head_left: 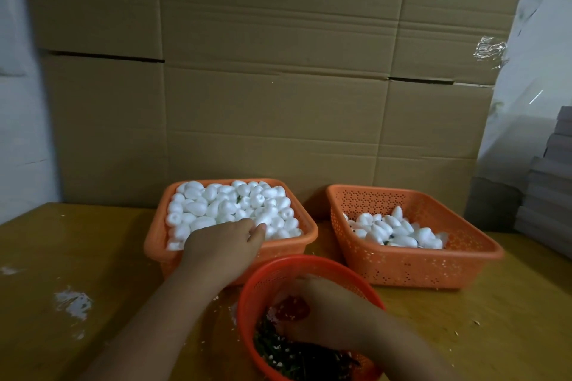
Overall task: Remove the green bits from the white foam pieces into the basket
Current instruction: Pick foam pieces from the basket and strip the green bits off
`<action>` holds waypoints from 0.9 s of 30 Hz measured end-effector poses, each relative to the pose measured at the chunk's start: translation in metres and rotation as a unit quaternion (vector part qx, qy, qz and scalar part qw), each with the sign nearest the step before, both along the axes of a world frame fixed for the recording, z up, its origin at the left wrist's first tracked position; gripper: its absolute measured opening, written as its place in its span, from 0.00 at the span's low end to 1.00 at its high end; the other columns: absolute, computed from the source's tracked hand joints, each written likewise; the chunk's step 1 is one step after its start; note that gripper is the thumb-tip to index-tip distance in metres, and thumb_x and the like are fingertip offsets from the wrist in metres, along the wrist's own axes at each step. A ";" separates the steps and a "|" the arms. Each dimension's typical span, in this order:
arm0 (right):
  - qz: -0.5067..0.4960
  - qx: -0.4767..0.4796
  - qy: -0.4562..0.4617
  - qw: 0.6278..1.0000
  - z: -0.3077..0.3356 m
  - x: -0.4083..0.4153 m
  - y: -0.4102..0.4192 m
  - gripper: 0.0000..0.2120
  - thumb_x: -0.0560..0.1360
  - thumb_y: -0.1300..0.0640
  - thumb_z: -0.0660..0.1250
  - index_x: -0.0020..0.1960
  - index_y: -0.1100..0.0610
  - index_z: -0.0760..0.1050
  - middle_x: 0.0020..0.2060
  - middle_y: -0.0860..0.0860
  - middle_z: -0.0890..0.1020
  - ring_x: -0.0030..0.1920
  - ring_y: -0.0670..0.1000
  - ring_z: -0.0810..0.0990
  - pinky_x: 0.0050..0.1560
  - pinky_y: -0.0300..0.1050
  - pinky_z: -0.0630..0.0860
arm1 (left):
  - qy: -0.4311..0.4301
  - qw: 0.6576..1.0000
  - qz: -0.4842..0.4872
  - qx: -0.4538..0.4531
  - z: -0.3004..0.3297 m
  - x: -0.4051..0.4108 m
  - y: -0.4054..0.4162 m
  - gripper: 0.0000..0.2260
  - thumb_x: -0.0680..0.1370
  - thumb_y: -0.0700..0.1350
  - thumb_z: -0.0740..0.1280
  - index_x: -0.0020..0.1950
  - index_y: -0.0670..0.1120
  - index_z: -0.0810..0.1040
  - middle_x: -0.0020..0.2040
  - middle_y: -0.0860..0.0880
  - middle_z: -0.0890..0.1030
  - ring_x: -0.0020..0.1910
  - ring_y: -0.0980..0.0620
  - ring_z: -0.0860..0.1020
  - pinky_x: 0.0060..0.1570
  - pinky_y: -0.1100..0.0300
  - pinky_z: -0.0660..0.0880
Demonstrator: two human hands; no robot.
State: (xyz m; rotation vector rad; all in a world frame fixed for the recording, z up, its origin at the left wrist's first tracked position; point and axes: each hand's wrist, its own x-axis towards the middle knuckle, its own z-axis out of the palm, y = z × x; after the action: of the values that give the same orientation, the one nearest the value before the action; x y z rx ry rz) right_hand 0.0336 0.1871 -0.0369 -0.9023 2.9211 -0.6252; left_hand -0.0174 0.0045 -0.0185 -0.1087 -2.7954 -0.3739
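Note:
A square orange basket (154, 241) at centre left is heaped with white foam pieces (216, 204), a few showing green bits. My left hand (223, 246) reaches over its front rim, and its curled fingers and thumb pinch a foam piece on top of the pile. Close in front stands a round red basket (263, 275) with a layer of dark green bits (297, 359) and white crumbs. My right hand (328, 315) is down inside it, just above the green bits. That hand is blurred and its fingers are hidden.
A second square orange basket (464, 269) at the right holds a smaller heap of white foam pieces (399, 232). Flattened cardboard boxes (278, 86) form a wall behind the yellow table (62, 257). Foam crumbs dot the table, and grey stacked sheets (548, 192) stand at the far right.

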 end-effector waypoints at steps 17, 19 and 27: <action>0.004 0.017 0.011 1.000 -0.006 -0.002 0.002 0.17 0.72 0.51 0.71 0.61 0.48 0.78 0.64 0.47 0.74 0.64 0.47 0.73 0.67 0.45 0.68 | -0.015 0.999 -0.038 0.033 0.004 0.001 -0.002 0.22 0.82 0.59 0.51 0.35 0.50 0.73 0.34 0.52 0.77 0.38 0.55 0.77 0.40 0.57 0.71; 0.003 0.016 0.012 1.000 -0.006 -0.002 0.001 0.17 0.73 0.51 0.71 0.61 0.47 0.78 0.64 0.47 0.74 0.64 0.46 0.73 0.67 0.44 0.68 | -0.012 0.998 -0.042 0.034 0.003 0.001 -0.002 0.22 0.82 0.60 0.51 0.34 0.51 0.71 0.33 0.52 0.77 0.37 0.55 0.76 0.39 0.57 0.70; -0.002 0.013 0.009 1.000 -0.007 -0.002 0.001 0.17 0.73 0.50 0.71 0.61 0.47 0.78 0.64 0.46 0.74 0.65 0.46 0.72 0.67 0.44 0.69 | 0.009 0.996 -0.032 0.077 0.002 -0.002 -0.003 0.12 0.80 0.62 0.56 0.44 0.57 0.71 0.38 0.58 0.78 0.38 0.62 0.74 0.37 0.59 0.67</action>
State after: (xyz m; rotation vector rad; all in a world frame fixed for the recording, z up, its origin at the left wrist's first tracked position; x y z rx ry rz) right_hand 0.0316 0.1879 -0.0436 -0.9053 2.9392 -0.5803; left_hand -0.0194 0.0013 -0.0163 -0.1642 -2.7383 -0.5992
